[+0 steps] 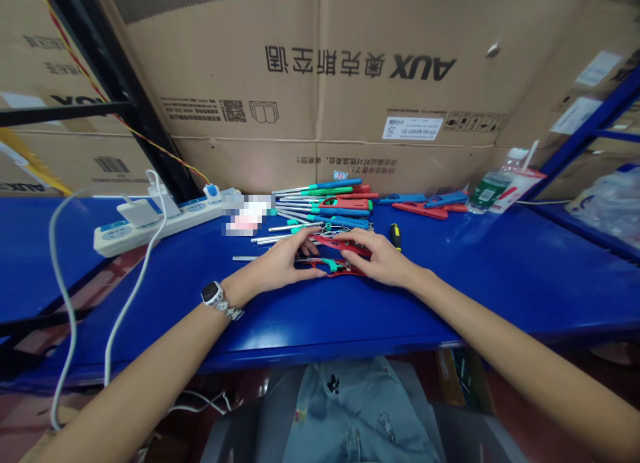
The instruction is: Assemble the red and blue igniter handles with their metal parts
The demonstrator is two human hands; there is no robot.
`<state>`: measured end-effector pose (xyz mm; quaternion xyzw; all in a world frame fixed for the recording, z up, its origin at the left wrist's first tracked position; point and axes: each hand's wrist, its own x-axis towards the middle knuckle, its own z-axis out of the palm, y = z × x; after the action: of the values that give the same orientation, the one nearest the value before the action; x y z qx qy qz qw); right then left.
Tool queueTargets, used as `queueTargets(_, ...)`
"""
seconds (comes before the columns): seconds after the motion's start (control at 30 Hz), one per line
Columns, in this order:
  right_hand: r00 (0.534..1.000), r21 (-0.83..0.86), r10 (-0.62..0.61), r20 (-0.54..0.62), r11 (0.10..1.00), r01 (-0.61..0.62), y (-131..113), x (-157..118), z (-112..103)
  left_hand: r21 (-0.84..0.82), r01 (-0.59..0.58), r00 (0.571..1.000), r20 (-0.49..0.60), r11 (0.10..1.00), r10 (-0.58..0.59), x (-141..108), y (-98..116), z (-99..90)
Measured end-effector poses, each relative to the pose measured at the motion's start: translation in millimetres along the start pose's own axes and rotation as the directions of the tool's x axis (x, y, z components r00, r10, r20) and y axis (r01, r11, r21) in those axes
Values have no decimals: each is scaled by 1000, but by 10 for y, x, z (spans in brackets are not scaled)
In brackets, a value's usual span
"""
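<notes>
An opened red lighter [341, 271] with a long metal tube and a green trigger lies on the blue table, its inner parts showing. Just above it, a red casing half [327, 241] is tilted up between my hands. My left hand [284, 261] curves around the lighter's tube side, thumb by the green trigger and fingertips near the casing half. With bent fingers, my right hand [383, 257] grips the casing half, its thumb over the lighter's handle end. Behind them lie several long-tube lighters [345, 204] with red, blue and green handles.
A yellow-black screwdriver [395, 236] lies right of my right hand. Blue and red casing pieces [425, 209] sit farther back, near a bottle [487, 189] and a cup [517, 186]. On the left is a power strip [187, 216] with white cables. Cardboard [350, 116] stands behind the table [310, 316].
</notes>
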<state>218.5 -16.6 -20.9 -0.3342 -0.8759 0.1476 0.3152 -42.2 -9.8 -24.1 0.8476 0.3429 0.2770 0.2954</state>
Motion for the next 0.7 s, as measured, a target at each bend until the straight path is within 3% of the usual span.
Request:
queueTargets(0.17,1000,-52,-10,-29,999,8,34,26,-119,60,12,999,-33,998,-10,-48,-2,12)
queueTargets(0.3,1000,-217,15,12,976,-12,134,95,-177,221,-27,997,-65,975,43,-67,36,9)
queueTargets(0.43,993,-410,11,119,911,39,238,210,-137,389,-171,985,38,905,169,-54,110,23)
queueTargets(0.53,986,-465,-10,166,881,87,265,298,-84,423,-221,975,106,879,194,-36,134,51)
queueTargets(0.7,998,-419,-27,63,907,51,140,237,-95,436,-218,976,103,873,192,-40,122,78)
